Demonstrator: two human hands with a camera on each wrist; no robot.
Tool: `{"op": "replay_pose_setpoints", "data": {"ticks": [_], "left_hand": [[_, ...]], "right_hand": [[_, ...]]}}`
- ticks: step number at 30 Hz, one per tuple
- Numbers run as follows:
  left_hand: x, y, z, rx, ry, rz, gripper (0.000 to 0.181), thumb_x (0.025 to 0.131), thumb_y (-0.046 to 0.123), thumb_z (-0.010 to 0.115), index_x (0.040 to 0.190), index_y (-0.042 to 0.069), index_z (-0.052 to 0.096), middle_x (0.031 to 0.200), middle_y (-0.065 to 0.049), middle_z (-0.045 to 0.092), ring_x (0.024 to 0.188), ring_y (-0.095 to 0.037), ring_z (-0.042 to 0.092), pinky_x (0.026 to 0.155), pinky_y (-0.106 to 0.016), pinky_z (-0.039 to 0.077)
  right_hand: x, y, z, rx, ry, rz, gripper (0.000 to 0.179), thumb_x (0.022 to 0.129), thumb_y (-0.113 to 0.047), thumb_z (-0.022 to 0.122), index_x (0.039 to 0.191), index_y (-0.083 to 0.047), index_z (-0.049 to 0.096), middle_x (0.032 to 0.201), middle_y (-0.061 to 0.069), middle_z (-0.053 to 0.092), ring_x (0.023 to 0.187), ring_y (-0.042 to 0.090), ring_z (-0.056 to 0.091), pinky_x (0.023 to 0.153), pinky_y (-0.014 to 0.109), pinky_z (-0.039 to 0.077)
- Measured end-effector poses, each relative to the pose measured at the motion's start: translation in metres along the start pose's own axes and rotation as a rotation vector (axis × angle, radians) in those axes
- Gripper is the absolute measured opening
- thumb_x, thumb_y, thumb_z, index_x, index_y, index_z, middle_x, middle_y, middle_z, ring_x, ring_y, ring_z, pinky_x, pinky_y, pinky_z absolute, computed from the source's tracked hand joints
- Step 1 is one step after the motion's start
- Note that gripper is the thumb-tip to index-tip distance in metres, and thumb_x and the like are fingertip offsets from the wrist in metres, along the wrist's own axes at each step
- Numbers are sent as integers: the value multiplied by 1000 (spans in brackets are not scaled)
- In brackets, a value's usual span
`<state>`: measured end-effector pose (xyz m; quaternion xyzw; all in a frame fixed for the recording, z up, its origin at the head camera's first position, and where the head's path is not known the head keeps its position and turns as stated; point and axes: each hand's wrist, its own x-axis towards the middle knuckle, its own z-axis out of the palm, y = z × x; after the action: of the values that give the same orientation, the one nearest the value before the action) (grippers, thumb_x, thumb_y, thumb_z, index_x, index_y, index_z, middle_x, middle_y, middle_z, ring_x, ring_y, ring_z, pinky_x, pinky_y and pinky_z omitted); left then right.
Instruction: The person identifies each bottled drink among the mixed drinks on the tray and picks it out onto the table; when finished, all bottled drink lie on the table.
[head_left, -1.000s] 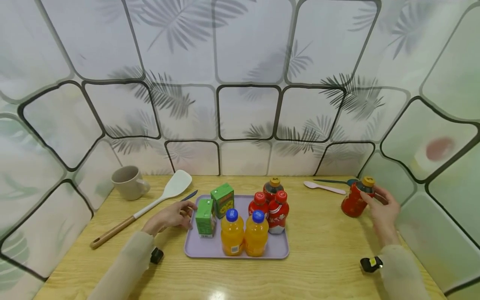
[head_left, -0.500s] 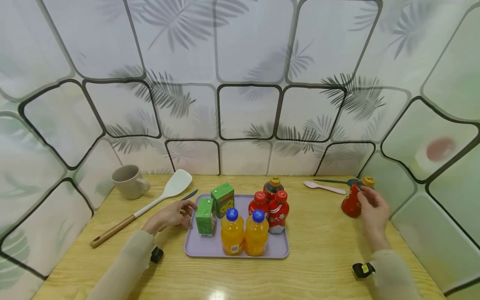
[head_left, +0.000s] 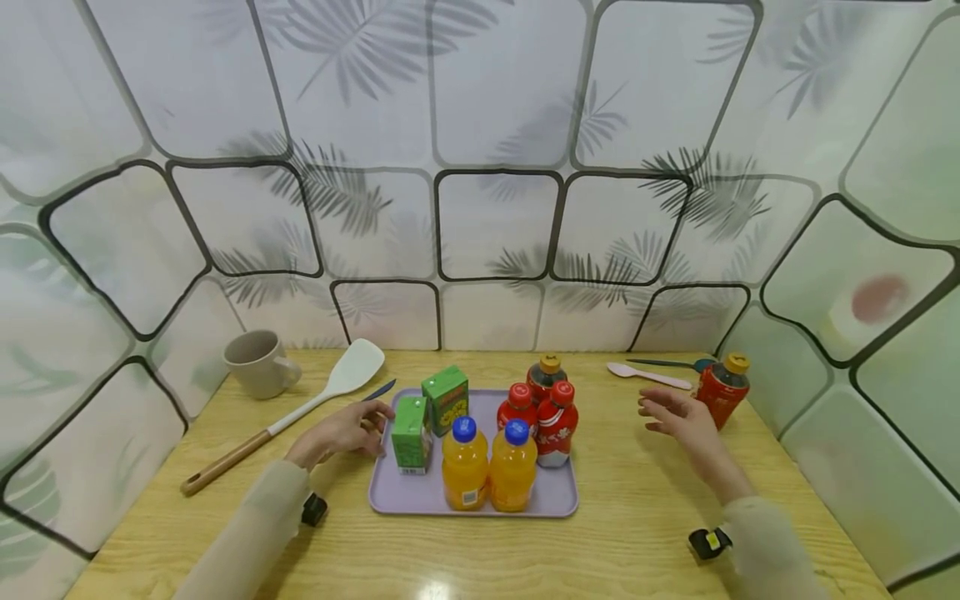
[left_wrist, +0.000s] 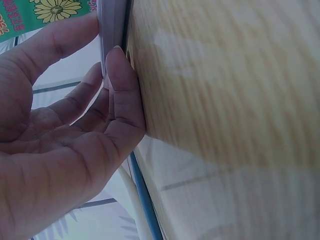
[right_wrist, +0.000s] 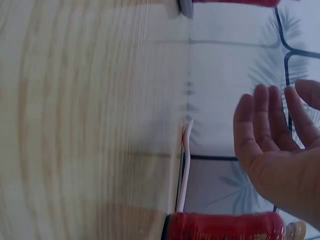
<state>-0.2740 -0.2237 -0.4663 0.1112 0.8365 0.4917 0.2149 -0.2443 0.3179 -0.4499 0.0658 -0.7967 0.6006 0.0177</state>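
Right of the tray [head_left: 553,492]: red bottle [head_left: 723,388] stands | right hand [head_left: 686,417] beside it, fingers loose, empty; a backswing could topple it | tray's left rim: left hand [head_left: 347,433] half-curled, I can't tell if gripping; a tug could tip green cartons [head_left: 410,435]

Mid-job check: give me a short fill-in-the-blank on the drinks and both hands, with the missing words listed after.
1. The left hand touches the purple tray along the tray's ____ edge.
2. The right hand, near the red bottle that stands off the tray, is holding ____.
3. The caps on the two orange bottles are ____.
4. The two cartons on the tray are mainly ____.

Missing words: left; nothing; blue; green.
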Motion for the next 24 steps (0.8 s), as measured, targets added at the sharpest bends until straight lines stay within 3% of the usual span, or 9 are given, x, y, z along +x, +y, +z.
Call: {"op": "replay_pose_setpoints", "data": {"ticks": [4,7,10,16,24], "left_hand": [[1,-1,-1,18,8,-27,54,74,-3,73,124,1,53,104,-13,52,87,-19,51,69,-28,49],[1,-2,-2,29,13,-33,54,73,-3,74,123,2,54,104,-13,52,90,-20,50,70,-29,49],[1,-3,-2,28,12,-27,55,73,-3,73,124,1,53,104,-13,53,89,-20,51,70,-30,49],[-3,1,0,15,-2,-6,55,74,-3,73,125,0,52,106,-15,53,84,-19,52,69,-31,49],[-3,4,1,1,-8,-7,54,75,-4,73,125,-1,51,105,-15,53,81,-18,52,68,-31,49]], "right_hand": [[2,-2,13,-27,-119,21,50,99,-28,57,136,6,50,120,3,67,98,0,64,83,25,55],[5,-4,24,-25,-187,7,51,99,-24,57,138,8,47,131,25,58,100,1,64,85,25,55],[6,-7,33,-6,-244,-5,52,98,-21,58,138,9,46,136,33,51,102,2,64,86,24,54],[5,-12,50,23,-275,-45,51,94,-14,64,137,9,48,134,33,53,104,2,65,86,24,54],[5,-14,66,-3,-298,-111,55,88,-13,71,138,-1,52,136,19,57,109,13,64,87,28,54]]}}
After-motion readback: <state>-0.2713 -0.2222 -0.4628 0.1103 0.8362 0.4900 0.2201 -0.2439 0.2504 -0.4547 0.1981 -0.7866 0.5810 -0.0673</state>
